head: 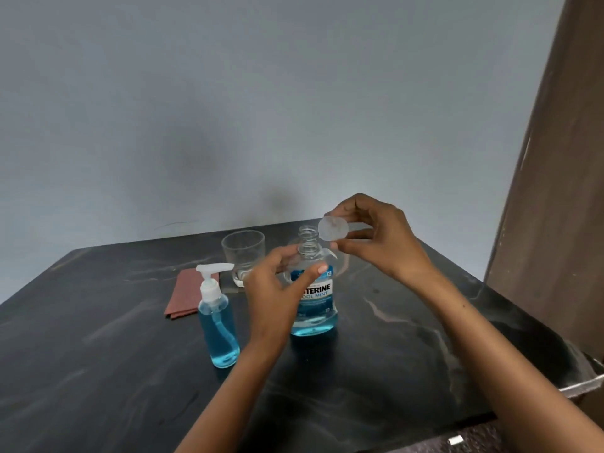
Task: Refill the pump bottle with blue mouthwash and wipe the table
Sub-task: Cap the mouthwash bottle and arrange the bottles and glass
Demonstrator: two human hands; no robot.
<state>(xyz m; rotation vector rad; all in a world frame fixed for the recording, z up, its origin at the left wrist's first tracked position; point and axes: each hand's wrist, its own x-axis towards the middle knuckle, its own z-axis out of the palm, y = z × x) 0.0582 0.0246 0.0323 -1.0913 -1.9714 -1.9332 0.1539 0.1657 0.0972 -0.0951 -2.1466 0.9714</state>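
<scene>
Black marbled bench (408, 348) carries all items. Listerine mouthwash bottle (315, 299) stands uncapped at centre, left hand (277, 286) grip grasping its shoulder. Pump bottle (218, 325), holding blue liquid, stands just left. Right hand (376, 237) grip pinches the clear cap (333, 227) beside the bottle neck. Glass tumbler (243, 256) and folded brown cloth (186, 295) sit behind.

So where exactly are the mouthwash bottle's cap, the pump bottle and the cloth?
cap (333, 227), head view, its round flat face.
pump bottle (219, 328), head view, its blue-filled body.
cloth (183, 297), head view, its folded middle.
</scene>
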